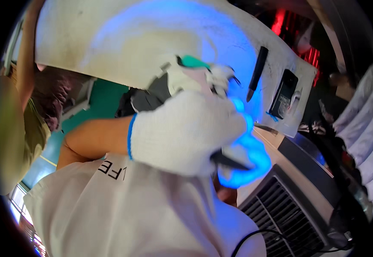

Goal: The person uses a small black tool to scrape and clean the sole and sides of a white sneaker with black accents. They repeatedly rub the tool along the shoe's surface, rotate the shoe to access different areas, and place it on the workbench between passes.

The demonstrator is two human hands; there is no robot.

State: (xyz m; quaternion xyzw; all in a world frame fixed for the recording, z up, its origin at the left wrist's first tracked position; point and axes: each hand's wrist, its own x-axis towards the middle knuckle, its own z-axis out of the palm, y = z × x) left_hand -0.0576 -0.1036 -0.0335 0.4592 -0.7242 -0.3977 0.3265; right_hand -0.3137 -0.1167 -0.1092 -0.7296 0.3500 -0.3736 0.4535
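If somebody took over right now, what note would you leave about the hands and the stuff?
Left hand: white glove, closed on a slim dark tool.
Right hand: gloved, partly hidden behind it, at a teal-tipped piece; grip unclear.
On the white board, lit blue: a black pen-like tool and a flat black device, both untouched.
Done and left: cannot tell from here.

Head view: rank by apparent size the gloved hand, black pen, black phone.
1. Gloved hand, largest, though nearest the camera, so inflated.
2. and 3. Black pen and black phone: pen longer, phone wider, too close to rank.
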